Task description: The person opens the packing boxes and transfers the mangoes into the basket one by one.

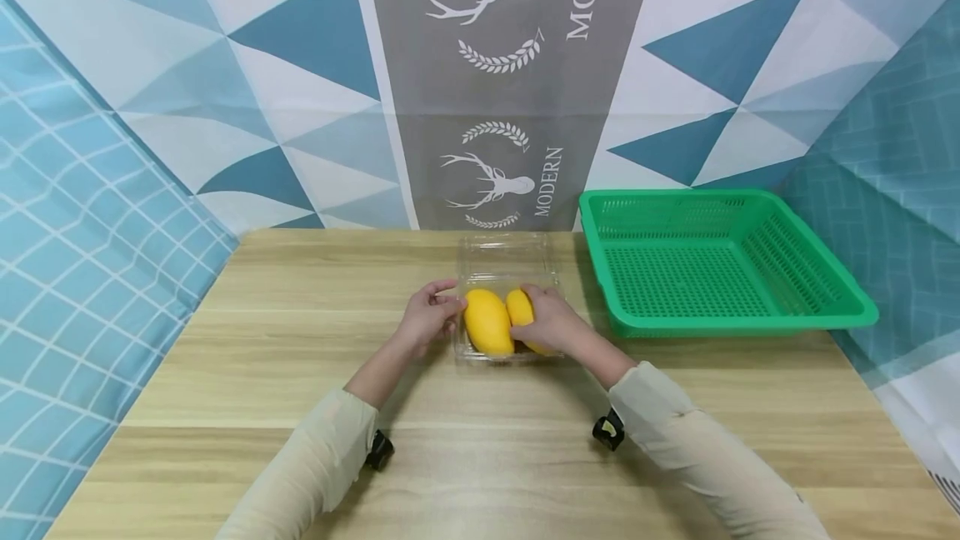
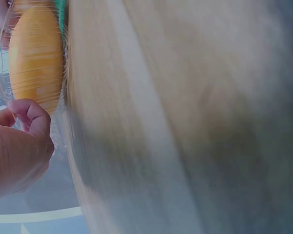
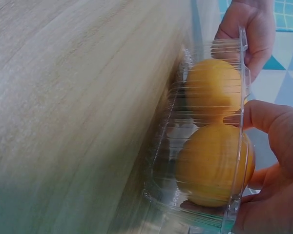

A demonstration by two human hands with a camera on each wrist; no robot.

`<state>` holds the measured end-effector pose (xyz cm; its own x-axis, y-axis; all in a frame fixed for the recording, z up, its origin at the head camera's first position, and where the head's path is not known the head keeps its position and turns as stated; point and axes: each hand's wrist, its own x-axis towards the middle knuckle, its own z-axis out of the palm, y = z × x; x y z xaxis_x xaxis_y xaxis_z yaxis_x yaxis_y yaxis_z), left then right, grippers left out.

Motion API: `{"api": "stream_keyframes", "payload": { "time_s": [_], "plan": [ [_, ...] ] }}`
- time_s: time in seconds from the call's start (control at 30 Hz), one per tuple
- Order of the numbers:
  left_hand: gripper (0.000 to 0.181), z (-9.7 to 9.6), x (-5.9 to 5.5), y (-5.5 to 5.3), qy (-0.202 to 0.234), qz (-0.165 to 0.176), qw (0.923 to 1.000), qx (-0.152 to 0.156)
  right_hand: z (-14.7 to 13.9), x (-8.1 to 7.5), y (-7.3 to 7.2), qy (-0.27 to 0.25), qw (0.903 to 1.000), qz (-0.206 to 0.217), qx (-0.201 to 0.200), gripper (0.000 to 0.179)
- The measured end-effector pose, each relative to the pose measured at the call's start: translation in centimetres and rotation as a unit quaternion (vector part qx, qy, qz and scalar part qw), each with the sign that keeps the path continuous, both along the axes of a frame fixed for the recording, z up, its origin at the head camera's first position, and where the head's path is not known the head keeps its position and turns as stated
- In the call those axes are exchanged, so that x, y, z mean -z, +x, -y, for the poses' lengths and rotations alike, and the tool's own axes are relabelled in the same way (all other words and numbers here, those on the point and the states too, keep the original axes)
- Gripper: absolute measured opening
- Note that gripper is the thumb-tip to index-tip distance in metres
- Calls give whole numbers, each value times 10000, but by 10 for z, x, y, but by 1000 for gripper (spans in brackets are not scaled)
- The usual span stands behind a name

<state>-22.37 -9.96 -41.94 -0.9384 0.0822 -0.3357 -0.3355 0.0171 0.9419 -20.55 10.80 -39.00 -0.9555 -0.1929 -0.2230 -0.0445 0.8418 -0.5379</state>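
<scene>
An open clear plastic clamshell box (image 1: 506, 257) stands near the back of the table, its lid tipped back. Two yellow mangoes lie side by side in its base. By the left mango (image 1: 487, 322), my left hand (image 1: 429, 317) pinches the box's left rim between thumb and bent fingers. My right hand (image 1: 557, 322) grips the right mango (image 1: 520, 305) from above, covering much of it. Through the ribbed wall in the right wrist view, that mango (image 3: 210, 165) shows with thumb and fingers of the right hand (image 3: 285, 136) on either side.
A green plastic basket (image 1: 720, 325) with a mesh floor stands to the right of the box. Wood-patterned table (image 1: 465, 457) spreads in front and to the left. Patterned cloth walls (image 1: 487, 98) close off the back and both sides.
</scene>
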Motion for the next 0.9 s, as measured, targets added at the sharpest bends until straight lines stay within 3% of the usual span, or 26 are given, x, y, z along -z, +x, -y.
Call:
{"api": "stream_keyframes", "payload": {
  "time_s": [0.43,0.9],
  "plan": [
    [49,-3,2,3,53,10,10000,-60,-5,0,2,-109,9998,2,-152,83],
    [50,-5,1,2,132,-28,9998,-146,-8,-6,3,-376,9985,-407,-25,78]
  ]
}}
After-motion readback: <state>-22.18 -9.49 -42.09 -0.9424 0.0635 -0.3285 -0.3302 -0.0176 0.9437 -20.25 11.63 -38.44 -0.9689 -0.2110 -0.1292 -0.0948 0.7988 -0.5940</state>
